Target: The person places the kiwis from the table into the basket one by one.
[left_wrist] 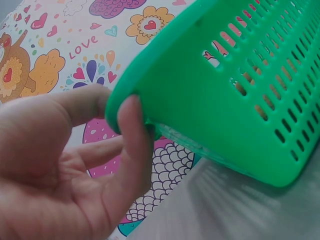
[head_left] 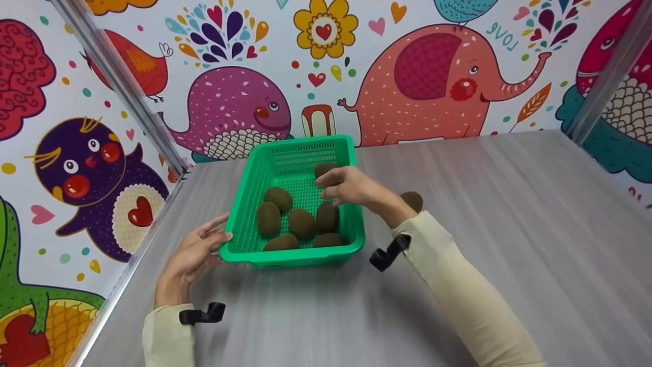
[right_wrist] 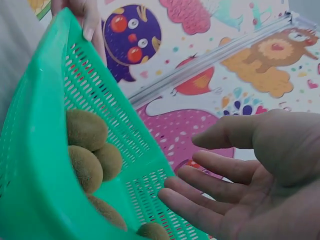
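A green slotted plastic basket (head_left: 285,256) stands on the table with several brown, fuzzy kiwis (head_left: 301,224) inside, most of them gathered toward its near end. My left hand (head_left: 196,250) pinches the basket's rim at the near left corner, thumb on one side and fingers on the other, as the left wrist view shows up close. Over the right side of the basket is my right hand (head_left: 352,187), its fingers loosely extended and nothing in them. A kiwi (head_left: 324,169) at the far right inside is partly hidden by that hand. In the right wrist view the palm (right_wrist: 280,175) shows bare beside the kiwis (right_wrist: 86,130).
Outside the basket, another kiwi (head_left: 412,201) lies on the grey table (head_left: 509,219), partly behind my right forearm. Cartoon-printed walls (head_left: 326,86) rise at the back and left, with a metal post (head_left: 122,86) at the left corner. Each sleeve carries a black wrist mount.
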`<state>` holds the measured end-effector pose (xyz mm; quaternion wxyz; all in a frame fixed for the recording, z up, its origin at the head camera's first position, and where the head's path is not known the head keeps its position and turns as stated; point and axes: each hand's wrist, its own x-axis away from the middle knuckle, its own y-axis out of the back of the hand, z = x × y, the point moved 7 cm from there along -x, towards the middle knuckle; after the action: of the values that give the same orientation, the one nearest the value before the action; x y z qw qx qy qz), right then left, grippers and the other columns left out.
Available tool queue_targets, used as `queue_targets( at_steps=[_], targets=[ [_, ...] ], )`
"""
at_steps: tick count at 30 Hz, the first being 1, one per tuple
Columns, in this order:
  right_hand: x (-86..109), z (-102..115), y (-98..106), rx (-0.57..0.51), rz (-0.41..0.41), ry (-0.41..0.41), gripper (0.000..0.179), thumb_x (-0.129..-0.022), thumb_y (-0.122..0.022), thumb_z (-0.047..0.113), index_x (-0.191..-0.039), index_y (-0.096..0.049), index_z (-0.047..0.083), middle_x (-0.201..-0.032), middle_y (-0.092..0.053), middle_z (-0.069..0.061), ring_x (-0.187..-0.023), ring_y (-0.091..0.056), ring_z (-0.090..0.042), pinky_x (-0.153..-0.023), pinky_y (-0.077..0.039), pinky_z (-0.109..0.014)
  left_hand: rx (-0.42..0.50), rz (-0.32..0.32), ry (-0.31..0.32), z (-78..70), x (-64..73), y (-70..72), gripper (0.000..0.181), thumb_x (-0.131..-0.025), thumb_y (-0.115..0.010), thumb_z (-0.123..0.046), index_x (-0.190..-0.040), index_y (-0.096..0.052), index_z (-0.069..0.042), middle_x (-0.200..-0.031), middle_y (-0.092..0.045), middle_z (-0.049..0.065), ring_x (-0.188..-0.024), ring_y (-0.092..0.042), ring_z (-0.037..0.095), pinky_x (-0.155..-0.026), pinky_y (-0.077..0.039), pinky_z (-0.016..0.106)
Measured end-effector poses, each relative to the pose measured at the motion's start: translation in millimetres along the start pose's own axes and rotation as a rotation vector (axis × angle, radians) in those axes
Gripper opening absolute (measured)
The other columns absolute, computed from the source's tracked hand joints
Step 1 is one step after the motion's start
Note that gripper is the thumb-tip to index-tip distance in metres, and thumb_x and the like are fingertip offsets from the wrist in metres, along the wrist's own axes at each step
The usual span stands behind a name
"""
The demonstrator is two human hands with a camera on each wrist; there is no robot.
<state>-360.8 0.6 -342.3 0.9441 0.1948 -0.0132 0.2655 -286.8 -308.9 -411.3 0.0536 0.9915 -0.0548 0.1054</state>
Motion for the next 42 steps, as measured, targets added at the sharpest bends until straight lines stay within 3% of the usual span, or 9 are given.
queue_targets(
  at_steps=[7,14,18,31,42],
  targets=[
    [30.9,-12,22,0.026,-0.138,0.072,0.038,-0.097,-0.065,0.016,-0.134,-0.061,0.008,-0.135,-0.062,-0.013,-0.116,-0.066,-0.029,-0.1,-0.055,-0.042,-0.027,-0.011,-0.006,1.1,-2.4,-2.1,0.065,-0.099,-0.06,-0.015,-0.157,-0.03,-0.01,-0.119,-0.065,-0.001,-0.092,-0.071,0.011,-0.072,-0.061,0.031],
    [58.3,-33,52,0.08,-0.264,0.184,0.039,-0.097,-0.066,0.016,-0.134,-0.061,0.005,-0.135,-0.062,-0.018,-0.122,-0.063,-0.034,-0.101,-0.053,-0.05,-0.033,-0.023,0.002,2.3,-3.6,-1.3,0.065,-0.099,-0.06,-0.016,-0.157,-0.031,-0.011,-0.123,-0.064,0.001,-0.096,-0.07,0.012,-0.075,-0.061,0.032],
    [67.2,-46,72,0.092,-0.327,0.194,0.038,-0.097,-0.065,0.017,-0.134,-0.061,0.005,-0.135,-0.062,-0.017,-0.122,-0.063,-0.036,-0.102,-0.053,-0.051,-0.031,-0.022,0.006,3.1,-3.6,0.0,0.065,-0.099,-0.06,-0.016,-0.157,-0.03,-0.011,-0.119,-0.065,-0.001,-0.093,-0.07,0.011,-0.074,-0.061,0.032],
    [77.9,-81,114,0.112,-0.37,0.127,0.045,-0.096,-0.068,0.03,-0.136,-0.061,0.012,-0.14,-0.059,-0.012,-0.122,-0.061,-0.033,-0.107,-0.049,-0.05,0.002,-0.009,0.006,5.4,-0.9,2.4,0.065,-0.1,-0.058,-0.013,-0.157,-0.029,-0.01,-0.116,-0.066,-0.002,-0.091,-0.07,0.011,-0.075,-0.061,0.033],
    [70.7,-115,125,0.142,-0.346,0.13,0.042,-0.095,-0.07,0.026,-0.133,-0.063,0.012,-0.141,-0.059,-0.013,-0.129,-0.055,-0.031,-0.109,-0.046,-0.053,0.001,-0.011,-0.001,2.0,-1.9,0.0,0.065,-0.099,-0.059,-0.013,-0.157,-0.029,-0.01,-0.11,-0.067,-0.003,-0.089,-0.07,0.01,-0.073,-0.061,0.033]
  ],
)
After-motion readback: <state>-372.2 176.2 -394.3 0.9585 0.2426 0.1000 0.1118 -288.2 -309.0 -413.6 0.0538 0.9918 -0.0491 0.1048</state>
